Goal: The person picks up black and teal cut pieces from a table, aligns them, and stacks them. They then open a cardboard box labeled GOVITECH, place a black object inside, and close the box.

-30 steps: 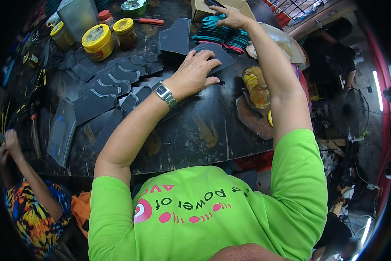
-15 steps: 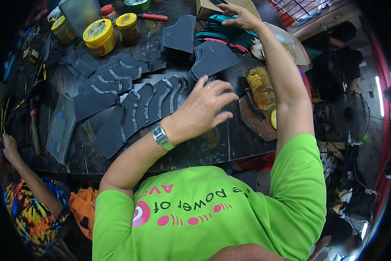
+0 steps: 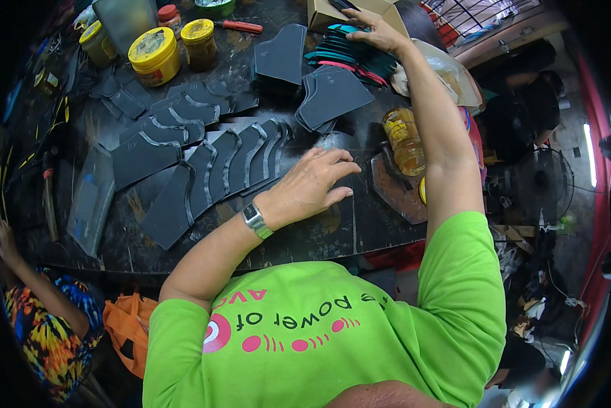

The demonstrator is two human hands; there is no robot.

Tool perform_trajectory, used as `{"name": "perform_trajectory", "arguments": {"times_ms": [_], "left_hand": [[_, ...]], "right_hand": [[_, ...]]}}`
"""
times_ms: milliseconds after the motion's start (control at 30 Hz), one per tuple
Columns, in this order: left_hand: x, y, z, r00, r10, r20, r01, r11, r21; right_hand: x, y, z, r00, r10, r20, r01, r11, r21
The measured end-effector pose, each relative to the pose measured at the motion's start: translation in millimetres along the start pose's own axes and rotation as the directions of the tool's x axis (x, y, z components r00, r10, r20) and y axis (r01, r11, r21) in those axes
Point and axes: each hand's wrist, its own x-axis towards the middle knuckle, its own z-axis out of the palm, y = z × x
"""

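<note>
My left hand (image 3: pixel 313 178) hovers low over the black table, holding nothing, its fingers apart. Beside it lies an overlapping row of dark cut pieces (image 3: pixel 203 178), their curved edges coated with something shiny. My right hand (image 3: pixel 379 32) reaches to the far side. Its fingers are spread at the top of a stack of teal-and-black pieces (image 3: pixel 356 53) with pink edges, and nothing shows between them. Nearer than that stack lies a pile of dark flat pieces (image 3: pixel 336 96), with a taller pile (image 3: pixel 278 56) to its left. Another overlapping row (image 3: pixel 146 153) lies farther left.
Yellow tubs (image 3: pixel 154 56) and a jar (image 3: pixel 199 46) stand at the back left, near a red-handled tool (image 3: pixel 241 26). An open cardboard box (image 3: pixel 380 12) is beyond my right hand. An amber jar (image 3: pixel 406 146) lies by my right forearm. A hammer (image 3: pixel 49 197) lies left; a co-worker's hand (image 3: pixel 6 245) is at left.
My left hand has drawn back toward me and slightly left, away from the dark pile. My right hand has stayed by the teal-and-black stack, moving only slightly.
</note>
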Motion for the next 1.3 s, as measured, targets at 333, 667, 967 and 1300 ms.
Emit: {"name": "perform_trajectory", "arguments": {"times_ms": [333, 667, 967, 1300], "left_hand": [[1.7, -1.5, -6.6, 1.0, -0.003, -0.03, 0.003, 1.0, -0.03], [-1.7, -5.6, -7.1, 1.0, -0.016, 0.002, 0.016, 0.999, -0.037], [-3.3, -5.7, -7.5, 0.999, -0.03, 0.026, 0.031, 0.998, -0.047], [-5.8, -7.8, -8.4, 0.999, -0.038, 0.038, 0.039, 0.998, -0.042]], "right_hand": [[-10.1, -38.8, 6.4, 0.993, 0.122, 0.009, -0.116, 0.963, -0.242], [-21.1, -39.0, 2.1, 0.999, 0.036, -0.039, -0.039, 0.996, -0.085], [-15.9, -25.3, -3.7, 0.999, 0.037, -0.028, -0.036, 0.999, 0.023], [-14.1, -30.8, 4.9, 1.0, 0.006, 0.006, -0.005, 0.968, -0.251]]}}
